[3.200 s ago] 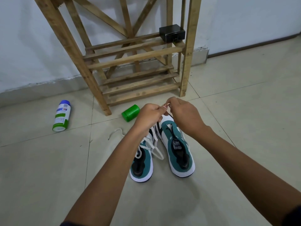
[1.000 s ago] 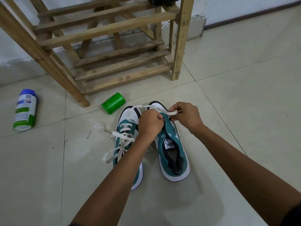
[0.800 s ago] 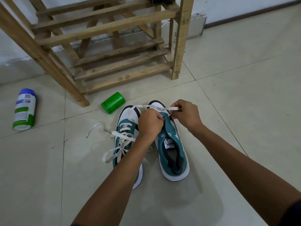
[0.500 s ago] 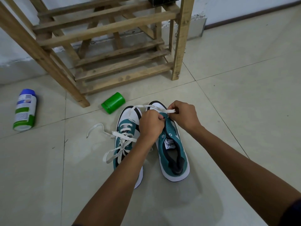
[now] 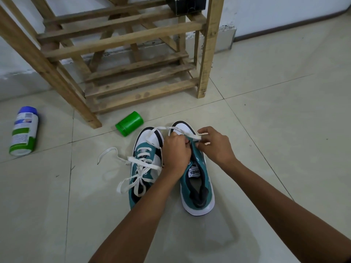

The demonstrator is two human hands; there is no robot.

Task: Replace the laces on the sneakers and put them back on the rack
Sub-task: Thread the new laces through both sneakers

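Note:
Two teal-and-white sneakers stand side by side on the tile floor. The left sneaker (image 5: 144, 168) carries a loosely tied white lace. The right sneaker (image 5: 197, 190) shows bare eyelets and an open tongue. A loose white lace (image 5: 157, 130) arcs from the left sneaker's toe across to my hands. My left hand (image 5: 176, 150) is curled over the front eyelets of the right sneaker and grips the lace there. My right hand (image 5: 216, 147) pinches the lace's free end between thumb and forefinger, just right of the toe. The wooden rack (image 5: 121, 54) stands behind.
A green cylindrical container (image 5: 130, 123) lies on its side just beyond the left sneaker's toe. A spray can (image 5: 23, 131) with a blue cap lies at far left. A black box (image 5: 186, 4) sits on the rack's upper shelf. Bare tile stretches to the right.
Both hands have stayed at the right sneaker's toe. My right hand's fingers have loosened and spread, with the lace end now between thumb and forefinger. The sneakers have not moved.

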